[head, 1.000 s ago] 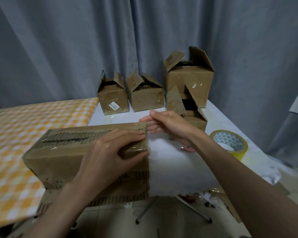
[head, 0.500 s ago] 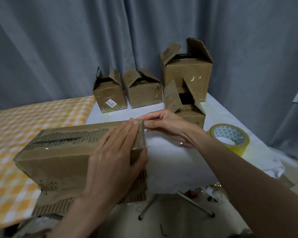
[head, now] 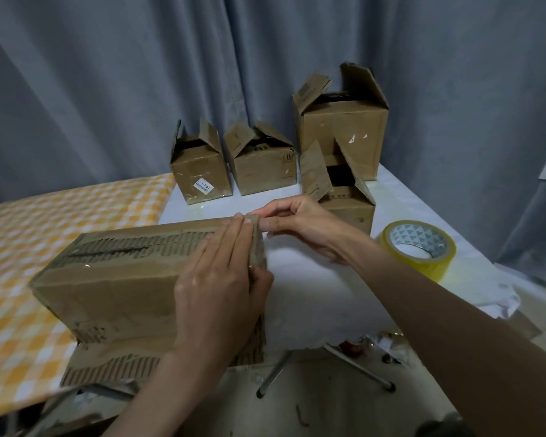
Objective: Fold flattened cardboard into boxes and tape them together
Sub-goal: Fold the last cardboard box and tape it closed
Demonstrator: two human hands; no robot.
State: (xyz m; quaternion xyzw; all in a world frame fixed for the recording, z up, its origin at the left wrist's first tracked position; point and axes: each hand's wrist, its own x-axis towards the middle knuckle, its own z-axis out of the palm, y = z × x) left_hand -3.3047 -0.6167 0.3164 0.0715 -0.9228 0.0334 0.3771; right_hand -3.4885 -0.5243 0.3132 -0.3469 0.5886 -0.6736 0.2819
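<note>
Dim, soft indoor light w/ faint shadows; wide-angle bending at edges, bottom-left corner blurred.

The long box [head: 114, 279] is showing matt brown cardboard, its top skin torn away so rough corrugated ribs are lying bare, with a glossy strip of clear tape glinting near its left end. The tape roll [head: 420, 247] is shining as glossy yellow plastic. White cloth [head: 312, 294] is covering the bench; the curtain [head: 108, 89] is hanging as matt grey fabric.
</note>
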